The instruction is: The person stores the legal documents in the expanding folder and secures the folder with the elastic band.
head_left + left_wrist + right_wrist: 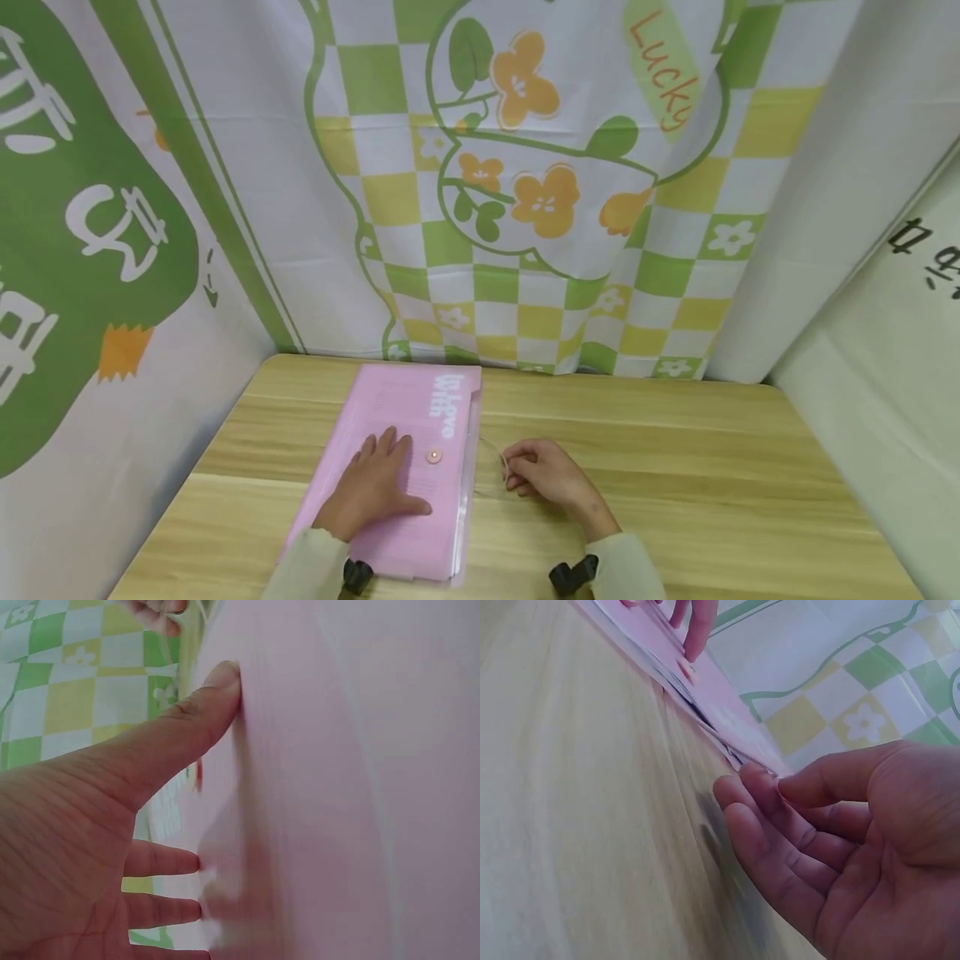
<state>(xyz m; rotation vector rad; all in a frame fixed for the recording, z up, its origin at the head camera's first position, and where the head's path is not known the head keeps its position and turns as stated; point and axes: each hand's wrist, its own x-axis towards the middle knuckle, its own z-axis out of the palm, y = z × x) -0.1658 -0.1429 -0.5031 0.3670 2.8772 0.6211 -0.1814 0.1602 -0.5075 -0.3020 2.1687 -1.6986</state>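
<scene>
A pink translucent file folder (408, 400) lies on the table with white lettering and a round button (434, 456) on its flap. My left hand (372, 487) rests on the folder, its fingers spread and straight; in the left wrist view the thumb (180, 727) presses the pink surface. To the right of the folder, my right hand (551, 475) pinches a thin pale cord (492, 447) between thumb and fingers. The cord runs as a loop from the folder's right edge. In the right wrist view, the pinching fingertips (761, 784) largely hide it.
The wooden table (675, 467) extends to the right of the folder. A patterned green and white curtain (525, 317) hangs along its back edge. White cloth panels (885, 350) stand at the sides. A black strap device (573, 575) sits at each wrist.
</scene>
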